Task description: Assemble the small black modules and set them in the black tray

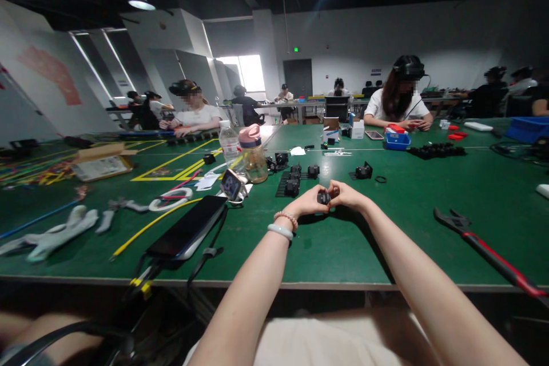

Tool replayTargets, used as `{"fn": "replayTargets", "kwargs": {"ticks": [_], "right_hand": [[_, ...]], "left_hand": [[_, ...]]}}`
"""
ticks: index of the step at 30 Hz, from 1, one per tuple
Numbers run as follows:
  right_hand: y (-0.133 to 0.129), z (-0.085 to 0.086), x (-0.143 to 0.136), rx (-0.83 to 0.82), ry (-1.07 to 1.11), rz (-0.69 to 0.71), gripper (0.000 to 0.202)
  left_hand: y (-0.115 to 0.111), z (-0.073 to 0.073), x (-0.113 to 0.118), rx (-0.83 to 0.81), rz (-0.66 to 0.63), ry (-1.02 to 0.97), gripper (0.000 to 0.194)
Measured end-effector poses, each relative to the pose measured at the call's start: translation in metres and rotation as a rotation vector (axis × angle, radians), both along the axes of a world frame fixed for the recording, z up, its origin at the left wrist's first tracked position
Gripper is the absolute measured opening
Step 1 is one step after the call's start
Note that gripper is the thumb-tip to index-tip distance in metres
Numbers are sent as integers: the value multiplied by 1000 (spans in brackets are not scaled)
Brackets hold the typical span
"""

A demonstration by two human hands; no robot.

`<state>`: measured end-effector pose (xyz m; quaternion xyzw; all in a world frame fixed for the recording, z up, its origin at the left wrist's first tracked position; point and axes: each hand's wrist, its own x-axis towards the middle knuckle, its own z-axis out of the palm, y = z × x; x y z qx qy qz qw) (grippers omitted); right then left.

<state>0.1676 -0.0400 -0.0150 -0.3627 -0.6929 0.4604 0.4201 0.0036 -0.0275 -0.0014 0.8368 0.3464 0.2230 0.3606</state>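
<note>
Just above the green table, both hands meet around a small black part (323,198), too small in view to name more exactly. My left hand (307,201), with a beaded bracelet and a pale bangle at its wrist, grips the part from the left. Thumb and fingers of my right hand (346,195) close on its right side. Beyond my left hand, several similar black parts (292,184) stand together with a flat black grid. Another black part (363,170) sits farther right, beside a small black ring (380,179).
Left of my hands lie a phone (189,229), a smartwatch (231,185), gloves (64,231) and cables. A pink-lidded bottle (254,154) stands behind them. Red-handled pliers (484,246) lie at right. Across the table, a person works near a blue bin (397,140).
</note>
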Motion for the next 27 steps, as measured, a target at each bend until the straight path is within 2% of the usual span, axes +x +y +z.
{"fn": "replayTargets", "kwargs": {"ticks": [12,18,27], "right_hand": [[-11,-11,2,4,95,-46,34],[-17,-13,1,29,65,-84,36],[-24,-14,2,86,-15,-132,36]], "left_hand": [[-2,-3,1,40,15,9,54],[-5,-5,0,102,-13,27,50],[-17,-3,2,84,61,27,48]]}}
